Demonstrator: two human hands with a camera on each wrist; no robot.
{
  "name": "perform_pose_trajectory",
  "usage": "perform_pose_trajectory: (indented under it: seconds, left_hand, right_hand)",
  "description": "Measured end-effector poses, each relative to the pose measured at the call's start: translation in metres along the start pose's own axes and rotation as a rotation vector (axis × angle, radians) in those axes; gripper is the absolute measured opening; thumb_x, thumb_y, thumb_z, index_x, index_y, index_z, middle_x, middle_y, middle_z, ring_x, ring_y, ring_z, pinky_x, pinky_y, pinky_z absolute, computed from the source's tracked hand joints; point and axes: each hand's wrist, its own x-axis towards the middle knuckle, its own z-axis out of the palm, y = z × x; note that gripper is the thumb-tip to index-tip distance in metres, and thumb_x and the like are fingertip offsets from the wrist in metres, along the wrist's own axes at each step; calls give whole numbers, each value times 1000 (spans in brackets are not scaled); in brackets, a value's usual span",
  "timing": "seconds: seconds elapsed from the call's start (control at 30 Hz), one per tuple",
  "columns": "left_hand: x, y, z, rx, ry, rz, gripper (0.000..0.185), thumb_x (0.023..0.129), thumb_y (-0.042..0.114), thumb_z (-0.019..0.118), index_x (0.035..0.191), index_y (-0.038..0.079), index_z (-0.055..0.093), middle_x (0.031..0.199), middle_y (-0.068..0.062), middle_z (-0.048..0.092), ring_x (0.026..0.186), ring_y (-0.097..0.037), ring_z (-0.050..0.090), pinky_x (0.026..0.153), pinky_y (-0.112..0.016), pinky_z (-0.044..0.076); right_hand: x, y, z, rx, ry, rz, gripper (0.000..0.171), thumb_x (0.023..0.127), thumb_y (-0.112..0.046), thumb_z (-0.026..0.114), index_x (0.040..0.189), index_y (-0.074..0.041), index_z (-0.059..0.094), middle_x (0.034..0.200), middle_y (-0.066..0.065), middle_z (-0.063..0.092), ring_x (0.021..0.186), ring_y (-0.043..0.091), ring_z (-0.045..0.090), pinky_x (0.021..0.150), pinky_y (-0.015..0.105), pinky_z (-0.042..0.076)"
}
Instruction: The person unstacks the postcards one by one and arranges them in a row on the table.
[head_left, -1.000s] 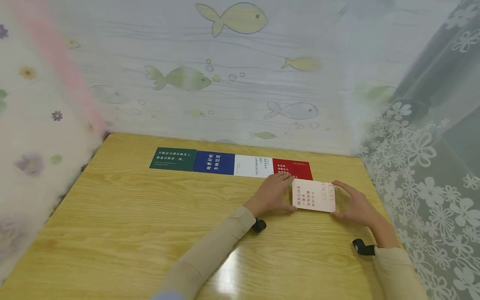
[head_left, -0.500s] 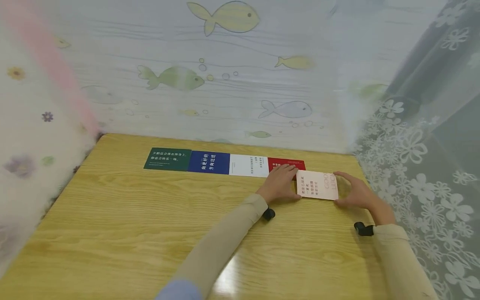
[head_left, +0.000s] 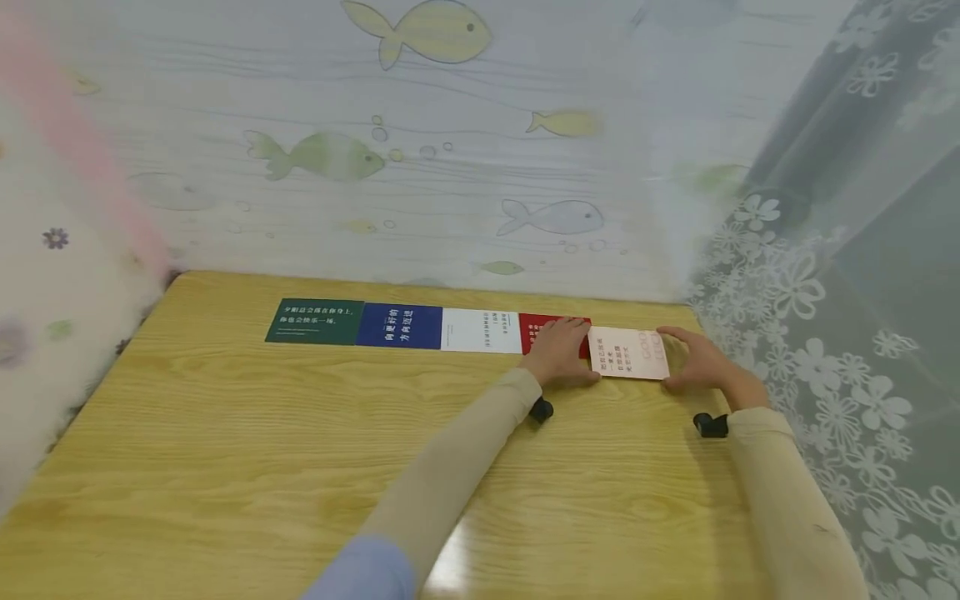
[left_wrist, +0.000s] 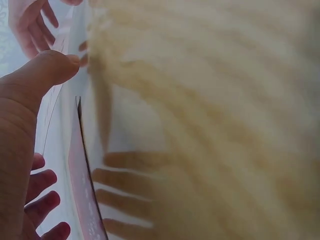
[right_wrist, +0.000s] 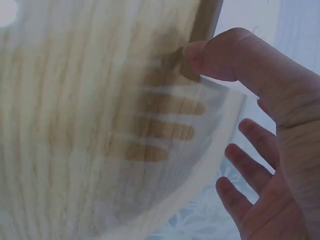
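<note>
Both hands, left hand [head_left: 558,352] and right hand [head_left: 701,360], fingers spread, touch the pale pink card's [head_left: 628,352] side edges.

1. On my head view, the pale pink card [head_left: 628,352] reads "GOOD LUCK" in faint letters, plus small red Chinese lines I cannot read.
2. Left of that card, the red card [head_left: 534,329], white card [head_left: 481,330], blue card [head_left: 398,326] and green card [head_left: 315,322] carry Chinese print, too small to read.

Desk [head_left: 247,467] near side open; card row [head_left: 397,326] along far edge; curtains [head_left: 847,275] close in right, back.
</note>
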Motion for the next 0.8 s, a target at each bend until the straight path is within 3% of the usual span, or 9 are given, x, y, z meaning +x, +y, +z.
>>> perform_pose_trajectory:
  seconds: [0.2, 0.4, 0.63, 0.8]
  left_hand:
    - [13, -1, -1, 31, 2, 2, 92, 82, 66, 72, 154, 14, 45, 158, -1, 46, 148, -23, 38, 123, -38, 33]
    - [23, 11, 0, 33, -12, 2, 93, 82, 65, 73, 154, 15, 44, 158, 1, 45, 148, -21, 38, 123, -36, 32]
    - [31, 19, 6, 40, 2, 3, 90, 81, 66, 73, 150, 15, 48, 154, 1, 49, 146, -21, 40, 121, -35, 36]
    - [33, 14, 6, 35, -10, -45, 91, 82, 65, 74, 153, 15, 45, 158, 1, 45, 149, -22, 36, 123, -37, 32]
  right_hand:
    - [10, 2, -8, -9, -33, 45, 104, 71, -11, 89, 156, 3, 30, 156, 41, 24, 138, 64, 26, 99, 75, 42]
    - [5, 7, -17, -10, -41, 65, 104, 70, -9, 89, 155, 5, 30, 156, 40, 24, 139, 64, 23, 105, 78, 33]
    - [3, 13, -19, -6, -35, 59, 101, 68, -3, 89, 152, 9, 33, 154, 42, 25, 138, 64, 24, 106, 77, 32]
    - [15, 13, -19, -6, -57, 53, 101, 71, -5, 88, 154, 7, 31, 156, 42, 22, 139, 64, 22, 106, 76, 35]
